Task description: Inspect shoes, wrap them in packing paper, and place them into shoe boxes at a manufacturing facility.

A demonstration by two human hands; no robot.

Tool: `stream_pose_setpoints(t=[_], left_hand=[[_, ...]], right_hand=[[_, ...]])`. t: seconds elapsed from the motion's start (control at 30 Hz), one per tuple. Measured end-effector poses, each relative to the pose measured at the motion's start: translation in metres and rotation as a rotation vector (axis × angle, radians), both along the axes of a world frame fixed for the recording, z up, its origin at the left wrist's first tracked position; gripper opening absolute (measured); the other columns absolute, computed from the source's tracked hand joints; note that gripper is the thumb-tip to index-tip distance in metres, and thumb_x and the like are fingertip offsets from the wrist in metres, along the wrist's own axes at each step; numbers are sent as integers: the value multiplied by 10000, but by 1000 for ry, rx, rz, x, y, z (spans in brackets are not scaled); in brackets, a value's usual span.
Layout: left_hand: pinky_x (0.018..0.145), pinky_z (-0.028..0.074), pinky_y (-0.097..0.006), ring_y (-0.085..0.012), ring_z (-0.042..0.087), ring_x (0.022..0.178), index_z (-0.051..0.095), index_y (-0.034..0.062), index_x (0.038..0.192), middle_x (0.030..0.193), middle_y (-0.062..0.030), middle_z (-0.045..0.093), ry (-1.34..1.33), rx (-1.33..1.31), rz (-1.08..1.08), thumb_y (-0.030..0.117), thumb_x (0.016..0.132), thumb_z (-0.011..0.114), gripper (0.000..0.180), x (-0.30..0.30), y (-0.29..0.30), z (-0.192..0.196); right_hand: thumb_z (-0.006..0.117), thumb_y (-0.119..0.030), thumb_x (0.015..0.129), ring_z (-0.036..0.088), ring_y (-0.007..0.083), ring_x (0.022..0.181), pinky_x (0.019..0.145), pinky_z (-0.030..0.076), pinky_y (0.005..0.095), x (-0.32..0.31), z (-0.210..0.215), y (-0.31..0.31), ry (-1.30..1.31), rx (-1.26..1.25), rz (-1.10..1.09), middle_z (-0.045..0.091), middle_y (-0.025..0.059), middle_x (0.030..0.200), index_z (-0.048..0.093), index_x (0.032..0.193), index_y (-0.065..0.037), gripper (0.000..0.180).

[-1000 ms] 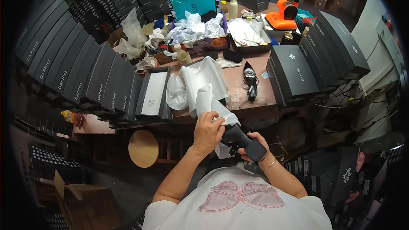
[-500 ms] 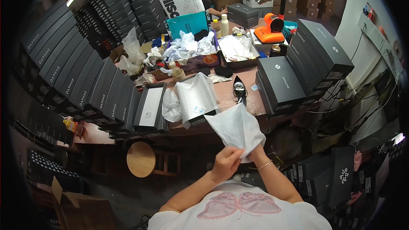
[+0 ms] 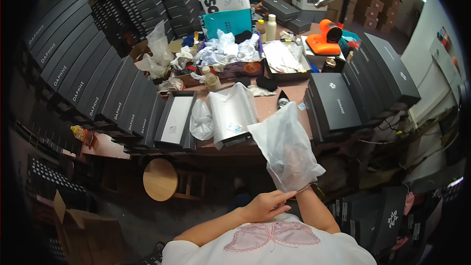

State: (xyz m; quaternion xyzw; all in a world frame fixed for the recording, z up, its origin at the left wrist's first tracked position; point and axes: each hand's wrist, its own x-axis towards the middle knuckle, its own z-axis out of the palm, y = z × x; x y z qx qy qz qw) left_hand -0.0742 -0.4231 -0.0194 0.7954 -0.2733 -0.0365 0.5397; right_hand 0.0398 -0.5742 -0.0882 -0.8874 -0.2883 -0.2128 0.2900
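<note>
A thin white bag [image 3: 287,147] is drawn over my right hand [image 3: 293,159] down to the wrist. That hand shows only faintly through the bag, so its fingers cannot be made out. Below the bag's mouth is my left hand [image 3: 267,206], fingers stretched out, the tips by the bag's edge and my right wrist. Beyond the bag a black pointed shoe [image 3: 283,99] lies on the table, partly hidden by it. Left of the bag stands an open box lined with white wrapping sheet [image 3: 233,110].
Dark shoe boxes rise in a stack [image 3: 93,78] on the left and another stack [image 3: 338,103] on the right. An open dark box [image 3: 175,118] sits near the table's front edge. Behind are a tray of crumpled paper [image 3: 225,49] and an orange device [image 3: 324,39]. A round stool [image 3: 160,179] stands below.
The bag has slid further over my right hand and hangs more spread out. My left hand has loosened its pinch on the bag and straightened its fingers. The shoe is more covered now.
</note>
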Motion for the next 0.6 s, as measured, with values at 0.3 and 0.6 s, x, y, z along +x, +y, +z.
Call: stream_pose_setpoints(t=[0.3,0.6], left_hand=[[1058,382,-435,-229,503,1208,508,105,1289,1285,-69,558,1027,-1433,478,386,861,672,538,94,116,-80],[1007,442,-425,-247,559,1123,440,40,1300,1208,-94,571,925,-1493,762,145,784,740,606,151,188,-105]], right_hand=[[564,-302,846,460,369,1162,1039,342,435,59,10,163,290,106,314,519,204,1233,525,1229,-33,469],[572,-90,868,641,335,902,761,522,398,78,45,197,689,-231,539,625,229,1004,542,1199,1,344]])
